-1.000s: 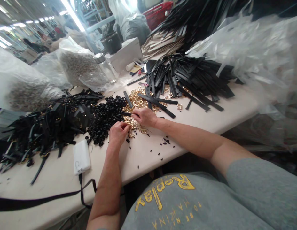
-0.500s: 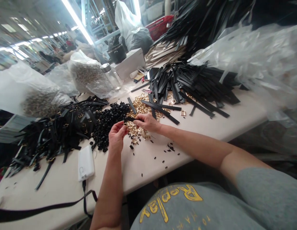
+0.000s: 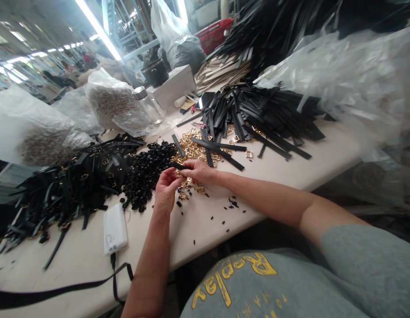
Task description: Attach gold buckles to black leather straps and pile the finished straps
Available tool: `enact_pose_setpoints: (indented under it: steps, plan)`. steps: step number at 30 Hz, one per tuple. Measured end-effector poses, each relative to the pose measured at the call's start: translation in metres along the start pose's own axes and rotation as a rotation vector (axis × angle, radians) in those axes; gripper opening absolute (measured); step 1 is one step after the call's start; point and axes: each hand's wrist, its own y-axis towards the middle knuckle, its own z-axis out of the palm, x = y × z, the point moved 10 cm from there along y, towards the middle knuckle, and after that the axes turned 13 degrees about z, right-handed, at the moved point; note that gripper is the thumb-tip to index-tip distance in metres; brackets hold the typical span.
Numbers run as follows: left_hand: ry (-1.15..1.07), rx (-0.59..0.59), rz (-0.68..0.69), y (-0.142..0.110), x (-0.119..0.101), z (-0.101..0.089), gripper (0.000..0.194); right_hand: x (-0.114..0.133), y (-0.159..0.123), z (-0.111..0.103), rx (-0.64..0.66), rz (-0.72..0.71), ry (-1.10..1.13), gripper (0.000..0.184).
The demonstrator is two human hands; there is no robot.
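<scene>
A short black strap (image 3: 179, 166) is held between my two hands, above the near edge of a pile of gold buckles (image 3: 193, 148). My right hand (image 3: 200, 171) pinches it from the right. Closed at the fingertips, my left hand (image 3: 167, 184) meets the strap's left part; whether a buckle is also in these fingers is hidden. Left of the hands lies a heap of small black loops (image 3: 143, 179). More black straps (image 3: 221, 152) lie across the buckles, beside a large pile of loose straps (image 3: 267, 110).
Straps with buckles on them (image 3: 75, 181) are heaped at the left. A white power bank (image 3: 115, 229) with a cable lies at the front left. Plastic bags (image 3: 110, 99), a glass jar (image 3: 148, 106) and a white box (image 3: 174, 86) stand behind. Tiny black bits (image 3: 231, 203) dot the table.
My left hand has moved right, closer to my right hand, and the two now nearly touch around the strap. The whole view has shifted slightly.
</scene>
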Motion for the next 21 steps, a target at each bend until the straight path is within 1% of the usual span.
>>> enact_pose_setpoints:
  steps: [3,8,12,14,17,19,21]
  plan:
    - [0.007,-0.014,0.044,0.0,-0.002,0.001,0.048,-0.003,0.002,0.003,0.023,0.004,0.007,0.009]
    - [0.09,-0.108,0.12,-0.001,-0.005,-0.008,0.036,-0.005,0.002,0.004,0.024,0.012,0.005,0.011]
    - [0.1,-0.153,0.121,0.0,-0.005,-0.016,0.035,-0.002,0.0,0.003,0.012,-0.009,-0.061,0.018]
    - [0.124,-0.185,0.118,0.001,-0.007,-0.022,0.037,0.001,-0.001,0.001,-0.012,-0.044,-0.125,0.022]
    - [0.181,-0.242,0.135,0.003,-0.012,-0.034,0.038,0.009,-0.004,-0.001,-0.069,-0.163,-0.283,0.024]
    - [0.213,-0.273,0.145,0.003,-0.015,-0.041,0.036,0.013,-0.006,0.002,-0.102,-0.243,-0.413,0.023]
    - [0.245,-0.286,0.155,0.003,-0.017,-0.045,0.034,0.015,-0.008,0.005,-0.126,-0.294,-0.531,0.025]
